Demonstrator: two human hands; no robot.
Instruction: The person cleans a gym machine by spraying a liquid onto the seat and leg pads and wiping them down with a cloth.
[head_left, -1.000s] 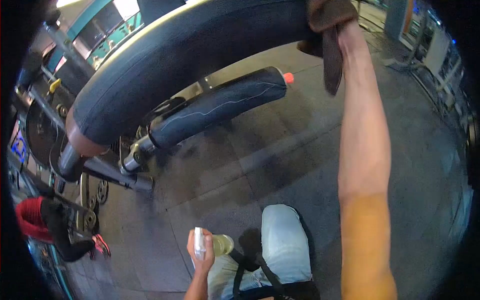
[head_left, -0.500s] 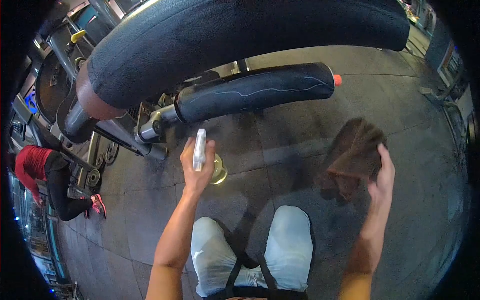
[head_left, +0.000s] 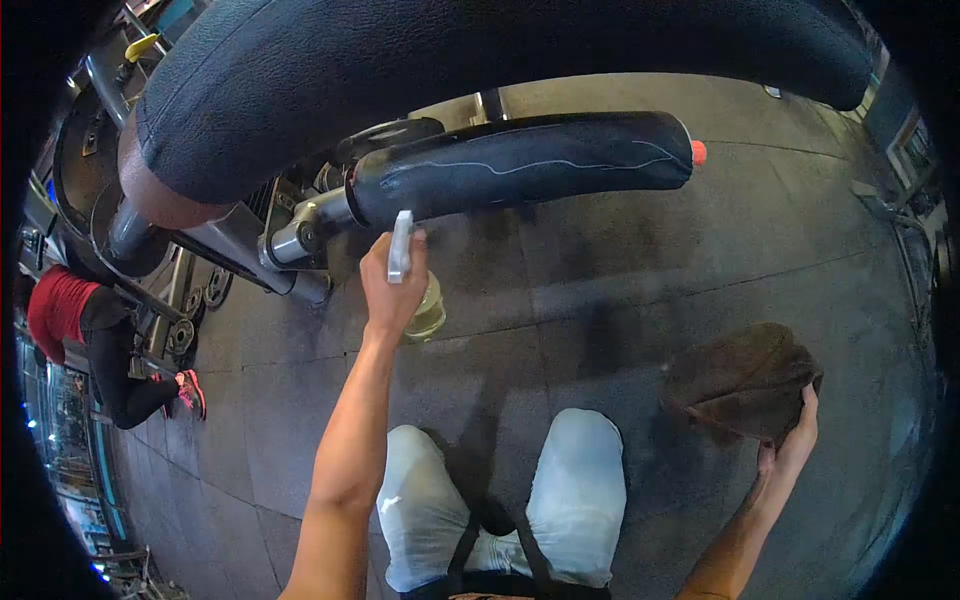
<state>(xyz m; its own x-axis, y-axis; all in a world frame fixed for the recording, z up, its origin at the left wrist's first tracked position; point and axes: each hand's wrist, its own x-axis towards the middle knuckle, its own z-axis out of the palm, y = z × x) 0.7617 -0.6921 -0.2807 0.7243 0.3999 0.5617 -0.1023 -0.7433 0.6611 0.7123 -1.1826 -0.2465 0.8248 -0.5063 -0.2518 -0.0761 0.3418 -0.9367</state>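
Observation:
My left hand [head_left: 392, 285] is wrapped round the neck of a spray bottle [head_left: 428, 311] with a white trigger head and yellowish liquid inside. The bottle's head is just below the left part of a black padded roller [head_left: 530, 168], which has a pale wavy line along it and an orange end. At the lower right, my right hand [head_left: 793, 437] grips the edge of a brown cloth [head_left: 745, 385], which hangs over the floor apart from the machine.
A large black curved pad [head_left: 480, 50] spans the top. Metal machine parts [head_left: 292, 240] and weight plates stand at the left. A person in a red top [head_left: 66, 310] bends at the far left. Another metal frame [head_left: 895, 205] is at the right edge.
My left hand and the bottle have risen slightly, closer to the roller. My right hand has moved down and to the right with the cloth. The large pad and roller appear a little bigger.

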